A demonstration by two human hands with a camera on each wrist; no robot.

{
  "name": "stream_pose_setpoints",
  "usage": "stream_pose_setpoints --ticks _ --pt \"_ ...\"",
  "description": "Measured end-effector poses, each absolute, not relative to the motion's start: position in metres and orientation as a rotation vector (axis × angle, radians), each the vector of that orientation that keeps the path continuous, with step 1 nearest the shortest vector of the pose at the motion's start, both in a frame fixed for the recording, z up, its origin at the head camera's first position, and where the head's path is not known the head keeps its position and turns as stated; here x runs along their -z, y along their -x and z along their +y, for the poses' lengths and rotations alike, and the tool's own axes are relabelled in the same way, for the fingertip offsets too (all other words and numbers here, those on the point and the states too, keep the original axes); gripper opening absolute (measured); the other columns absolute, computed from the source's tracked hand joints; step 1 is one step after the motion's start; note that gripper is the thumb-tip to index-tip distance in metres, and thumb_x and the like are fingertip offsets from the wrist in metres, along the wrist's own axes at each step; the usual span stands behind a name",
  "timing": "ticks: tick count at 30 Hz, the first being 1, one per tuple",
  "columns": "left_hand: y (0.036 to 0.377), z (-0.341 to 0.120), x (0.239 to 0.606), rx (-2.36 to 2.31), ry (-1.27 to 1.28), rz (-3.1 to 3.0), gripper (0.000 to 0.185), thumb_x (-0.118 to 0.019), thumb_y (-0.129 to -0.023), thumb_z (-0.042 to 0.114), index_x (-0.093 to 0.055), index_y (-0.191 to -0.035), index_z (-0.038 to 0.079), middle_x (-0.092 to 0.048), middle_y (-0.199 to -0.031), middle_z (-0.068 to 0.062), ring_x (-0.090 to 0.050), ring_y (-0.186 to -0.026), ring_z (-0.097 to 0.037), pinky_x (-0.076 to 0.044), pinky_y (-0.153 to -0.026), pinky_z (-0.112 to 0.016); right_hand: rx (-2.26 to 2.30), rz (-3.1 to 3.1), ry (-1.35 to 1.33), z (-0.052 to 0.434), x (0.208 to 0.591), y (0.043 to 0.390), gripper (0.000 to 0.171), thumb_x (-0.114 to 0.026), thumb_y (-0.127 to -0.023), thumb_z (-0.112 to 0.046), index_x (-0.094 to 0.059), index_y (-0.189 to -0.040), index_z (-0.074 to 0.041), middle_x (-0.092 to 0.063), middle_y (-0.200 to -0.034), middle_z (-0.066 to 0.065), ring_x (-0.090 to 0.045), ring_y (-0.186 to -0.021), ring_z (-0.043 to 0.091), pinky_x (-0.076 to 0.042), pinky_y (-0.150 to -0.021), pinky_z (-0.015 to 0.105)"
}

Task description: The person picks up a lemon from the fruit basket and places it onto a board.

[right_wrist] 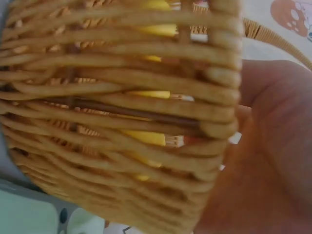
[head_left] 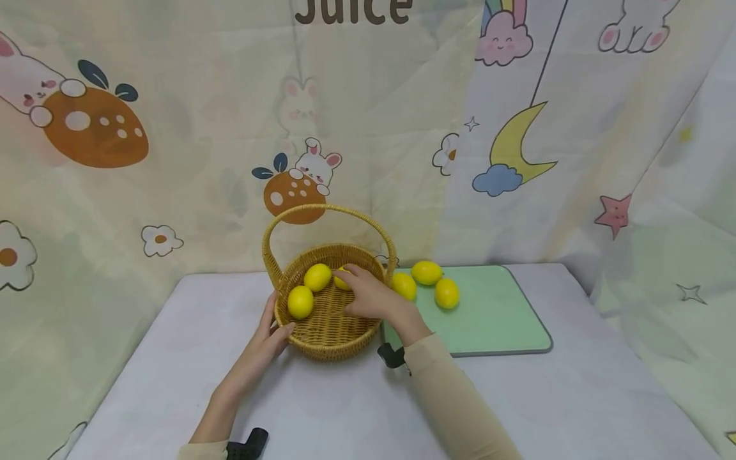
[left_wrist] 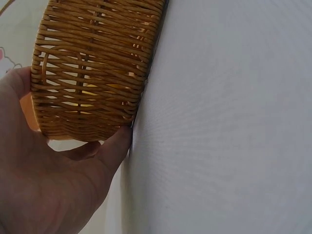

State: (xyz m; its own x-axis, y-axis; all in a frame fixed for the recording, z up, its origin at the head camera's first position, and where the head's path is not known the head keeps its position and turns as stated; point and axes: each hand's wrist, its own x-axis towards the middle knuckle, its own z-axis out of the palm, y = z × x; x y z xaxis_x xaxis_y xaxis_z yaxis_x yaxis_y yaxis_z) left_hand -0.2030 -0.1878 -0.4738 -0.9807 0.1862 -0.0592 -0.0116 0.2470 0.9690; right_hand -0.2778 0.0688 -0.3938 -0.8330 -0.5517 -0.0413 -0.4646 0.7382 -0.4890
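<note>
A round wicker basket (head_left: 328, 350) with a tall arched handle stands on the table. My left hand (head_left: 275, 335) grips its left side, the thumb at the rim; in the left wrist view, fingers of the left hand (left_wrist: 58, 180) lie against the woven wall. Inside the basket are a lemon (head_left: 317, 277), a lower one (head_left: 301, 302) and a third lemon (head_left: 340, 279), partly covered by my right hand (head_left: 370, 295). That hand reaches over the right rim, fingers extended at the third lemon and thumb apart from it. Yellow shows through the weave in the right wrist view.
A light green board (head_left: 489, 319) with a grey edge lies right of the basket, which overlaps its left part. On it are three lemons: one by the basket (head_left: 404, 286), one at the back (head_left: 427, 273) and one in front (head_left: 446, 293). A printed cloth (head_left: 201, 191) hangs behind.
</note>
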Motion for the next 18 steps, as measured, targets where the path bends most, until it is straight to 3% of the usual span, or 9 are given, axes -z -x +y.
stream_pose_setpoints --ticks 11,18 --pt "0.204 -0.186 0.475 -1.833 -0.176 2.357 0.074 -0.047 -0.104 0.038 0.007 -0.152 0.054 0.009 -0.168 -0.001 -0.016 -0.153 -0.038 -0.032 -0.119 -0.050 0.621 2.747 0.698 0.063 0.388 0.294 0.079 -0.069 -0.089 -0.014 -0.031 -0.157 -0.023 -0.015 -0.167 0.009 -0.010 -0.156 0.030 -0.024 -0.125 0.053" --pt "0.204 -0.187 0.473 -1.831 -0.168 2.354 0.074 -0.047 -0.104 0.039 0.008 -0.152 0.054 0.010 -0.168 -0.001 -0.014 -0.154 -0.037 -0.032 -0.119 -0.049 0.587 2.729 0.680 0.060 0.393 0.295 0.074 -0.064 -0.090 -0.009 -0.034 -0.156 -0.024 -0.014 -0.167 0.009 -0.012 -0.155 0.035 -0.024 -0.123 0.057"
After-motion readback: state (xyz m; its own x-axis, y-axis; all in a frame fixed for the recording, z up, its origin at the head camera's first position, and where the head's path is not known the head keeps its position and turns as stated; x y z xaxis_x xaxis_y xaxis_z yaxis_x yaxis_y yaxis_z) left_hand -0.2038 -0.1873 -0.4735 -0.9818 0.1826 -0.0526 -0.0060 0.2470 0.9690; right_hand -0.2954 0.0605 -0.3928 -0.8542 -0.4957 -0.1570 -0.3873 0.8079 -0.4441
